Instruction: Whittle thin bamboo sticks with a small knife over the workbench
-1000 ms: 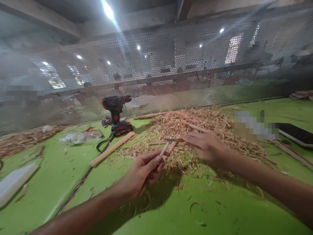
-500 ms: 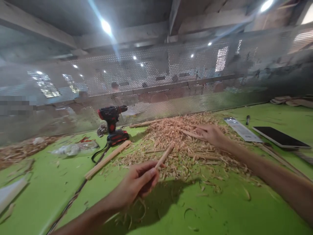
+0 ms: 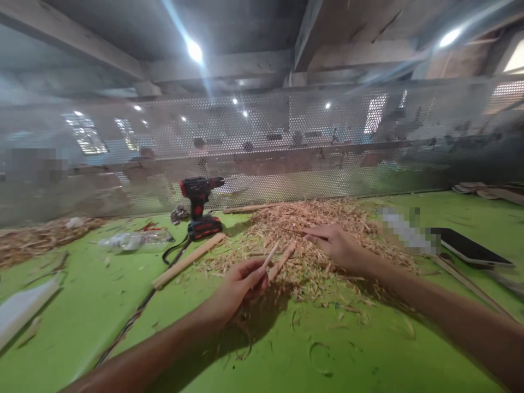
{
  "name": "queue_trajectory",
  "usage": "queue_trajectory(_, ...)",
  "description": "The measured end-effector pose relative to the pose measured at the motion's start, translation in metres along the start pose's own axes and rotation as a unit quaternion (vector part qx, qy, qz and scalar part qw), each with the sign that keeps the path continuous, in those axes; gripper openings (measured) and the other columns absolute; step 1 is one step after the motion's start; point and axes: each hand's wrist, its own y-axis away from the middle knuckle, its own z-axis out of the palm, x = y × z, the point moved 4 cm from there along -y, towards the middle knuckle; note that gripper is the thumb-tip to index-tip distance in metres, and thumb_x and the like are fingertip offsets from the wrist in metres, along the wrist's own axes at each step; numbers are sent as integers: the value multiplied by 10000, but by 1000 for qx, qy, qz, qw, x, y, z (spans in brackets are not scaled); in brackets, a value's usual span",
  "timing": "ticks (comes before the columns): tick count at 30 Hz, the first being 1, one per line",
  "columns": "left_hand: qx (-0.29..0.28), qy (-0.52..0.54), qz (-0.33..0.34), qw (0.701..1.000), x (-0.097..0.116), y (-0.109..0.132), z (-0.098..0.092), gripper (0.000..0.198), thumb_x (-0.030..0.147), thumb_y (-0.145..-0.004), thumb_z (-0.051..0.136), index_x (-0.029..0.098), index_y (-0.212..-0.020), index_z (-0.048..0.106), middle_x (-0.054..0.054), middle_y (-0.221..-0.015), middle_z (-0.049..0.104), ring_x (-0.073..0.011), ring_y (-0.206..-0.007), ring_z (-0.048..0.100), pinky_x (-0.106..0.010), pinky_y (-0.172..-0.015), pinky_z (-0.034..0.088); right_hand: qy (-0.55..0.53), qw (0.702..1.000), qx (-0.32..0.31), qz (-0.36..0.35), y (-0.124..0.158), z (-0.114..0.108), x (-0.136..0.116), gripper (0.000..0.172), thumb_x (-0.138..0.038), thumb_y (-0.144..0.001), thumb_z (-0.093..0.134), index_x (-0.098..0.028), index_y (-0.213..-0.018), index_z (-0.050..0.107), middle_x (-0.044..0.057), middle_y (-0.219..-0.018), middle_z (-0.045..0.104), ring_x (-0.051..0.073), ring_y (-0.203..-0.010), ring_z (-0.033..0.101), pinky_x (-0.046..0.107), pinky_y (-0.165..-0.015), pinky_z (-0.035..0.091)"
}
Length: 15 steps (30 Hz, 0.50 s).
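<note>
My left hand [image 3: 241,281] is closed on a thin wooden stick [image 3: 270,254] whose pale tip points up and away from me. My right hand [image 3: 338,246] hovers just right of it over a pile of wood shavings [image 3: 327,218], fingers pinched on a small knife [image 3: 295,232] with its thin blade pointing left toward the stick. A second short stick [image 3: 283,261] lies on the shavings right beside the held one. Both forearms reach in from the bottom of the view over the green table [image 3: 286,355].
A red-and-black cordless drill [image 3: 199,206] stands at the back left, with a long wooden strip [image 3: 188,261] and a dark cable [image 3: 135,319] near it. A plastic bag [image 3: 135,239], a white block [image 3: 20,308] and a dark phone [image 3: 466,246] lie around. A perforated metal screen [image 3: 286,147] closes the back.
My right hand reached out to the far side of the shavings pile and has come back beside the stick. My left hand kept hold of the stick, shifting slightly right.
</note>
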Motion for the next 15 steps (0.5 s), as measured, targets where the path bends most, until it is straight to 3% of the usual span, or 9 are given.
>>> queue_trajectory(3, 38, -15, 15, 999, 0, 0, -2, 588, 628, -748, 848, 151, -1075, 743, 21, -707, 563, -64, -555, 404, -216, -498, 233, -28, 999, -34, -14, -5, 8, -19, 353, -359, -1044, 512, -312, -1260, 788, 78, -1192, 792, 256, -1014, 758, 447, -900, 628)
queue_trajectory(6, 42, -24, 23, 999, -3, -1, -3, 575, 633, -765, 829, 164, -1086, 745, 12, -732, 590, -77, -570, 414, -223, -505, 252, -35, 999, -19, -16, -8, 13, -34, 379, -346, -1027, 513, -257, -1268, 791, 98, -1214, 787, 277, -1095, 741, 480, -976, 603)
queue_trajectory(11, 48, -41, 37, 997, -1, 1, 0, 598, 673, -720, 842, 154, -1003, 752, 7, -722, 590, -94, -611, 445, -220, -530, 268, -38, 999, 39, 4, -4, 18, -39, 369, -356, -1037, 498, -270, -1246, 790, 93, -1041, 812, 259, -891, 757, 393, -772, 636)
queue_trajectory(15, 54, -29, 21, 998, 1, 1, 3, 627, 698, -668, 865, 160, -963, 738, 16, -691, 578, -81, -560, 386, -219, -495, 215, 17, 998, 37, -42, 5, 22, -35, 336, -316, -1040, 521, -333, -1276, 759, 45, -894, 799, 215, -673, 720, 317, -568, 606)
